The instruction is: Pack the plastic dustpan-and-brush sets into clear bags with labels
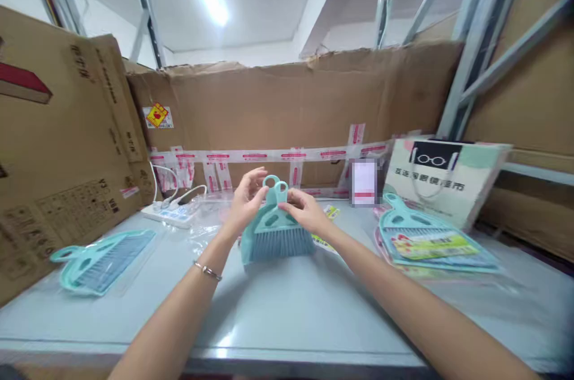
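Observation:
In the middle of the table, a mint-green hand brush [282,236] with grey-blue bristles stands upright, bristles down. Behind it a matching dustpan [248,242] shows at the left edge and through its ring handle. My left hand [248,195] pinches the dustpan by its handle, fingers curled behind it. My right hand [308,210] grips the brush's handle between thumb and fingers. Brush and pan are close together, the two handles side by side; whether they are clipped to each other I cannot tell.
At left lies a bagged brush-and-dustpan set [105,263]; at right, packaged sets [430,239] are stacked. A power strip [168,215] with cables and clear plastic bags [204,230] sit back left. A paper bag [448,179] stands back right, and cardboard [278,105] walls the table's rear.

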A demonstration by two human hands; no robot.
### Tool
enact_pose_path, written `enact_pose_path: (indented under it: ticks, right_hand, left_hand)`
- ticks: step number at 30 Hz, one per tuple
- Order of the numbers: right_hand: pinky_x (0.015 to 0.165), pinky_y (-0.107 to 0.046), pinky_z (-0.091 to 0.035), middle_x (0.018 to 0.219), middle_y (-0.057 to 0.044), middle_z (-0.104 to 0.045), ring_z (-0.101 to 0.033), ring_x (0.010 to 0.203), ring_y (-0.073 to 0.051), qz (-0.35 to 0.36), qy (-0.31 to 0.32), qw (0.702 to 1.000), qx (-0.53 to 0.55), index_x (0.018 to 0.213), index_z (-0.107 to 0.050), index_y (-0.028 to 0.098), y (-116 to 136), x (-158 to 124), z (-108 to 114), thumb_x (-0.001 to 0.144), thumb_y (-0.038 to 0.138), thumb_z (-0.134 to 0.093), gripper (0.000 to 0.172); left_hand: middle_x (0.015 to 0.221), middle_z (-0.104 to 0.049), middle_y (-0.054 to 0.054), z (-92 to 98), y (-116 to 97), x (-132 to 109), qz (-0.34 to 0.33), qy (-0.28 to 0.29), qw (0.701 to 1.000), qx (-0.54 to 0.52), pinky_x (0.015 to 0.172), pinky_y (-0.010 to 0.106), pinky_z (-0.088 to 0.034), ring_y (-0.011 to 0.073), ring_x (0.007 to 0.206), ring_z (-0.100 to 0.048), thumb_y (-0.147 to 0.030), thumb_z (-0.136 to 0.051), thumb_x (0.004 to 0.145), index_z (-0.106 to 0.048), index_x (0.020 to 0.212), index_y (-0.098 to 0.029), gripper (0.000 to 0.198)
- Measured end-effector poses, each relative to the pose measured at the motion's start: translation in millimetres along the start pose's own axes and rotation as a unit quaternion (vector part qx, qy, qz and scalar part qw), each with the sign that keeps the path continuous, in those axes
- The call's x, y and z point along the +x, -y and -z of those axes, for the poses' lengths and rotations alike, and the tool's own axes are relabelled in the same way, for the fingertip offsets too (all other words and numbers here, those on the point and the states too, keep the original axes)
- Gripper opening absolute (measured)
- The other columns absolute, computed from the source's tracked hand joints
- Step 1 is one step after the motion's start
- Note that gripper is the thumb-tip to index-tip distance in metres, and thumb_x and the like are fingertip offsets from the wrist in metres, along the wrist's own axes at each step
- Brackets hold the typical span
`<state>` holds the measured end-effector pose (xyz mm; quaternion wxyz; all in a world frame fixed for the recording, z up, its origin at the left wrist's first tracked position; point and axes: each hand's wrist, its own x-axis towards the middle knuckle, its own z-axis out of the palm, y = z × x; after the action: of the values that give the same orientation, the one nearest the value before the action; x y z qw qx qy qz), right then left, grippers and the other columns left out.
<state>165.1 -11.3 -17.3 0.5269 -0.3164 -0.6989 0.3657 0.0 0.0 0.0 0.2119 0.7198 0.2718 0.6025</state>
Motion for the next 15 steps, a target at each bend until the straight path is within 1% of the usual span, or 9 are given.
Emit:
enact_pose_path:
  ticks: [2,3,5,6,8,10,13,15]
  right_hand:
    - [0.071,-0.029,-0.045,0.076,0.0,-0.064,-0.06,0.074,-0.015,-0.003,-0.017,1.0,0.003,0.076,-0.057,0.018,-3.8,0.6,-0.2,0.069,0.036,-0.061,0.02]
    - [0.071,-0.029,-0.045,0.076,0.0,-0.064,-0.06,0.074,-0.015,-0.003,-0.027,1.0,0.003,0.076,-0.058,0.018,-5.3,0.9,-0.4,0.069,0.037,-0.062,0.02]
    - [0.071,-0.03,-0.046,0.076,0.0,-0.064,-0.06,0.074,-0.016,-0.002,-0.046,0.999,0.005,0.075,-0.058,0.018,-6.4,1.2,-1.0,0.068,0.039,-0.063,0.022]
    - [0.072,-0.031,-0.046,0.076,-0.001,-0.065,-0.06,0.074,-0.016,-0.001,-0.057,0.998,0.006,0.074,-0.059,0.018,-5.6,1.3,-1.4,0.068,0.04,-0.063,0.023]
    - [0.075,-0.032,-0.046,0.079,-0.001,-0.065,-0.06,0.077,-0.017,0.006,-0.087,0.996,-0.001,0.076,-0.061,0.019,-0.7,0.5,-2.4,0.067,0.04,-0.065,0.024]
    - [0.08,-0.033,-0.045,0.085,-0.002,-0.065,-0.06,0.083,-0.017,0.033,-0.118,0.992,-0.027,0.078,-0.064,0.019,7.7,-2.1,-3.5,0.068,0.04,-0.066,0.023]
    - [0.084,-0.033,-0.044,0.089,-0.003,-0.063,-0.059,0.088,-0.017,0.079,-0.158,0.981,-0.077,0.08,-0.065,0.019,19.5,-9.6,-5.5,0.07,0.038,-0.065,0.022]
    - [0.083,-0.033,-0.044,0.087,-0.003,-0.061,-0.058,0.087,-0.017,0.09,-0.187,0.973,-0.103,0.079,-0.064,0.019,22.2,-15.8,-6.7,0.072,0.038,-0.063,0.02]
  left_hand:
    - [0.132,-0.05,0.012,8.1,6.6,-9.1,0.036,0.105,0.993,0.044,0.097,0.037,-0.04,0.0232,0.115,-0.052,-0.032,-0.054,0.083,-0.05,0.12,-0.018,0.04]
    - [0.128,-0.054,0.012,11.1,9.1,-13.1,0.051,0.143,0.987,0.06,0.097,0.038,-0.039,0.0238,0.114,-0.052,-0.033,-0.053,0.083,-0.052,0.119,-0.018,0.039]
    - [0.12,-0.06,0.01,13.6,11.1,-18.6,0.08,0.197,0.974,0.082,0.097,0.038,-0.039,0.0245,0.112,-0.054,-0.037,-0.048,0.085,-0.058,0.114,-0.018,0.035]
    - [0.117,-0.062,0.009,13.3,10.6,-20.0,0.089,0.203,0.971,0.086,0.096,0.037,-0.04,0.0245,0.111,-0.054,-0.038,-0.045,0.087,-0.06,0.111,-0.017,0.035]
    - [0.115,-0.064,0.008,10.6,6.7,-20.7,0.092,0.177,0.977,0.077,0.095,0.036,-0.04,0.024,0.109,-0.055,-0.04,-0.041,0.088,-0.061,0.11,-0.017,0.038]
    - [0.115,-0.064,0.007,7.1,0.3,-19.9,0.094,0.158,0.982,0.05,0.093,0.034,-0.041,0.0232,0.106,-0.057,-0.042,-0.041,0.088,-0.06,0.112,-0.017,0.04]
    - [0.111,-0.065,0.007,1.4,-9.4,-20.8,0.105,0.156,0.982,0.017,0.088,0.032,-0.043,0.0222,0.099,-0.059,-0.046,-0.04,0.088,-0.062,0.11,-0.016,0.044]
    - [0.106,-0.067,0.007,-3.3,-13.7,-24.0,0.115,0.156,0.981,0.01,0.087,0.032,-0.044,0.0223,0.097,-0.059,-0.048,-0.038,0.088,-0.064,0.106,-0.015,0.046]
